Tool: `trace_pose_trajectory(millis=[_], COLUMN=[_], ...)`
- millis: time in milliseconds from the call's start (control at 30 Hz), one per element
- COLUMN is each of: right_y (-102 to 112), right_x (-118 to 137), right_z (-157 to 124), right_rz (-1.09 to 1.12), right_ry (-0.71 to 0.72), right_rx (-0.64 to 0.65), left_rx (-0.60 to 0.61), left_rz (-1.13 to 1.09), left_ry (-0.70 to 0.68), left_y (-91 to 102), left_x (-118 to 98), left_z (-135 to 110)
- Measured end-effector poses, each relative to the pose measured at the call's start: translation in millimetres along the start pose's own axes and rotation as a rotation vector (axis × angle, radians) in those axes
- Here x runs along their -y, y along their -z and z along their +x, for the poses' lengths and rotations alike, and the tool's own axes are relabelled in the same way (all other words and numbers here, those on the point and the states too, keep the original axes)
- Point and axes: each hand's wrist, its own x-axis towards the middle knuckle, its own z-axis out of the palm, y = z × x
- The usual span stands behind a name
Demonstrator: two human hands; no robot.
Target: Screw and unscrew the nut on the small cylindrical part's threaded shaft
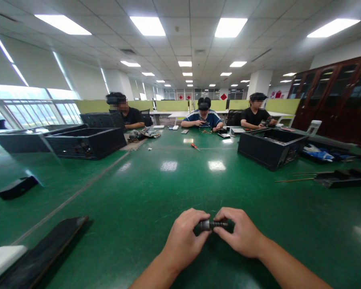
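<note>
Seemingly spring-wound part [209, 225] between hands [184, 233]

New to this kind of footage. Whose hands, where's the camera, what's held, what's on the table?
There's no machine: a person works with two bare hands. The single picture comes from a camera worn on their head, facing forward and down, so their arms enter from the bottom edge. The left hand grips the thicker end of a small dark cylindrical part; the right hand pinches its narrower, ribbed end. It's too small to identify. Ahead on the green table lies an orange-handled screwdriver. Open dark cases stand on both sides, one left and one right. Near left lies a long dark panel. Three other people sit across the table.
</note>
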Motion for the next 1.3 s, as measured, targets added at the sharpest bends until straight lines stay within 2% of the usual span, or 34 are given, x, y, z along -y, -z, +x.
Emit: trace_pose_trajectory(millis=[1300], right_y=[10.6], right_x=[-3.0], right_z=[0.4], right_rz=[-0.025], right_ry=[-0.021], right_rx=[-0.011], left_rx=[-0.07], left_rz=[0.052], left_ry=[-0.048], left_y=[7.2], left_x=[2.8], left_z=[2.0])
